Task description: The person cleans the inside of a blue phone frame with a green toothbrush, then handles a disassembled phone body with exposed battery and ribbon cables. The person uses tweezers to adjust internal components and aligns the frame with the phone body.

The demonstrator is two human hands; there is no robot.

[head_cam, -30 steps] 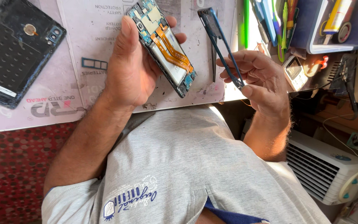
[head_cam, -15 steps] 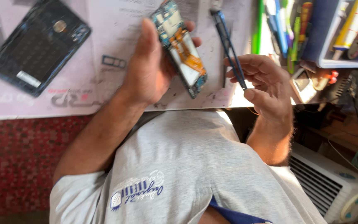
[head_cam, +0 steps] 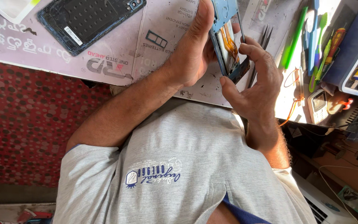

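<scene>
1. Left hand (head_cam: 193, 52): closed around the left edge of an opened phone (head_cam: 228, 41), thumb running up along its side; the phone is held on edge above the bench (head_cam: 162, 45), its orange flex cables and blue inner frame showing.
2. Right hand (head_cam: 255, 85): fingers curled onto the right and lower edge of the same phone, thumb pressing its bottom corner. Two thin dark prongs, apparently tweezers (head_cam: 262, 47), rise behind the fingers; whether this hand grips them cannot be told.
3. Phone position: between the two hands, upper centre of the view, its top cut by the frame edge.
4. Back cover (head_cam: 85, 20): a dark, detached panel lying flat on the bench mat, well apart to the left of the hands.
5. Tool cluster (head_cam: 311, 41): green and blue handled tools and a small brush lie just right of the right hand, beside a blue tray (head_cam: 355, 45) holding tubes.
6. Small meter (head_cam: 320, 105) with a pale face sits near the bench's right edge, with orange wire looping beside it.
7. Foreground: the person's grey shirt (head_cam: 179, 166) fills the lower view, hiding the bench's near edge.
</scene>
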